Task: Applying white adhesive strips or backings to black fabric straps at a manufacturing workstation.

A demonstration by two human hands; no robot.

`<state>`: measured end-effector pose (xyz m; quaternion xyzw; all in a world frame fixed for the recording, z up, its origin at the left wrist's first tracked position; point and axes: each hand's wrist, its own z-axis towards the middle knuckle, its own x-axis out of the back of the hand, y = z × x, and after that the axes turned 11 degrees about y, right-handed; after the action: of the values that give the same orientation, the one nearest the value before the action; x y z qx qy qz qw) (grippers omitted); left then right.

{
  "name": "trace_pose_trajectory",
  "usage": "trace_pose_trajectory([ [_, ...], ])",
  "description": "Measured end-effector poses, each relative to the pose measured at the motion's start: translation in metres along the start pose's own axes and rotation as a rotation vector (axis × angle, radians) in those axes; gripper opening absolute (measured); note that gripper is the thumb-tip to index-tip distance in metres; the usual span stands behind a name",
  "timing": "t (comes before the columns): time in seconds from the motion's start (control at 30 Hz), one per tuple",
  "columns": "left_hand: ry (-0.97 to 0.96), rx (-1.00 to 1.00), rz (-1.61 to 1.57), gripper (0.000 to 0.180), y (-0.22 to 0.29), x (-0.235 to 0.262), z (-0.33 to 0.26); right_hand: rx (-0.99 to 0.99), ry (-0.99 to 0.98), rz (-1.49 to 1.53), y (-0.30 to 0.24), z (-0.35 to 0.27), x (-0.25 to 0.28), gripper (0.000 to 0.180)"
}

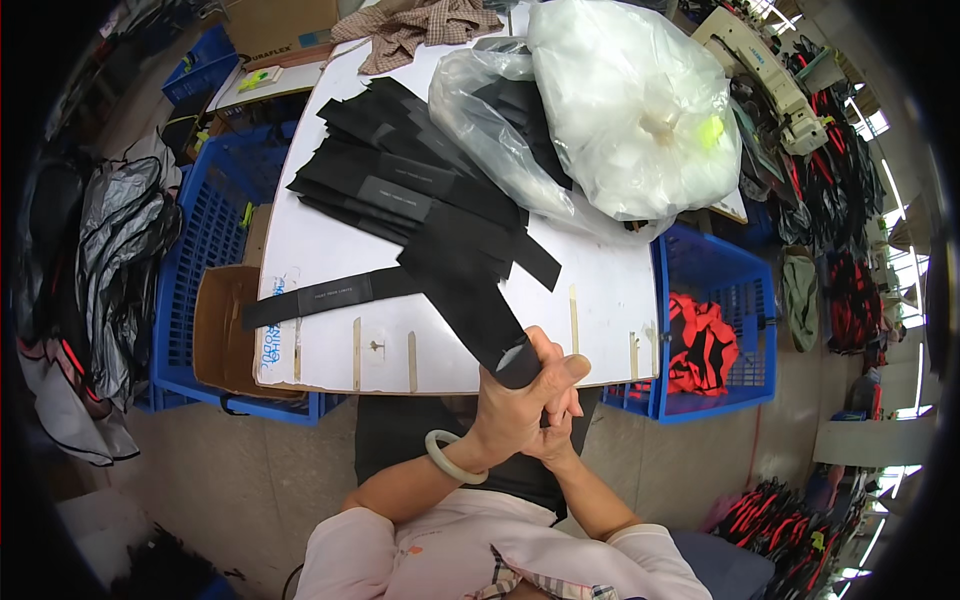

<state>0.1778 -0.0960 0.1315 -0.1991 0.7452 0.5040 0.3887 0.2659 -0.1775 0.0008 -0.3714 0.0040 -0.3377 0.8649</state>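
Below a checked collar's (502, 576) wearer's-eye view, the left hand (508, 412) closes firmly on a black fabric strip (465, 290). The right hand (553, 441) is partly hidden — I can't tell its grip.

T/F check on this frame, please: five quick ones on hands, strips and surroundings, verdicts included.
1. The left hand holds the near end of a black strip. True.
2. The bracelet is on the right wrist. False: it is on the left.
3. Red and black cloth lies in the blue crate right of the table. True.
4. The big plastic bag stands on the floor. False: it rests on the table.
5. More black strips are piled on the table. True.
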Motion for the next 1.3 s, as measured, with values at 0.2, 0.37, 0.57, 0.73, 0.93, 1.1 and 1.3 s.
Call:
trace_pose_trajectory([
  [0.2, -0.006, -0.015, -0.004, 0.028, 0.005, 0.003, -0.001, 0.032, 0.136, 0.108, -0.001, 0.006, -0.014, 0.054],
  [0.37, -0.01, 0.058, -0.011, 0.047, 0.006, 0.009, 0.009, -0.078, 0.069, 0.042, -0.029, 0.053, -0.013, 0.026],
  [0.57, -0.004, 0.178, -0.281, 0.05, 0.017, 0.023, 0.033, -0.152, -0.024, -0.065, -0.041, 0.065, -0.005, 0.027],
  [0.73, 0.004, 0.061, -0.056, 0.054, 0.018, 0.036, 0.05, -0.771, 0.247, 0.44, -0.042, 0.084, 0.018, 0.013],
  [0.93, -0.183, -0.061, 0.211, 0.064, 0.006, 0.054, 0.045, -0.873, -0.116, 0.201, -0.036, 0.111, 0.022, 0.014],
  [1.1, 0.023, -0.091, 0.277, 0.044, 0.018, 0.057, 0.033, -0.859, -0.069, 0.188, -0.026, 0.102, 0.03, 0.013],
  [1.3, 0.154, -0.122, 0.265, 0.024, 0.014, 0.061, 0.034, -0.702, -0.119, 0.062, -0.027, 0.096, 0.026, 0.012],
])
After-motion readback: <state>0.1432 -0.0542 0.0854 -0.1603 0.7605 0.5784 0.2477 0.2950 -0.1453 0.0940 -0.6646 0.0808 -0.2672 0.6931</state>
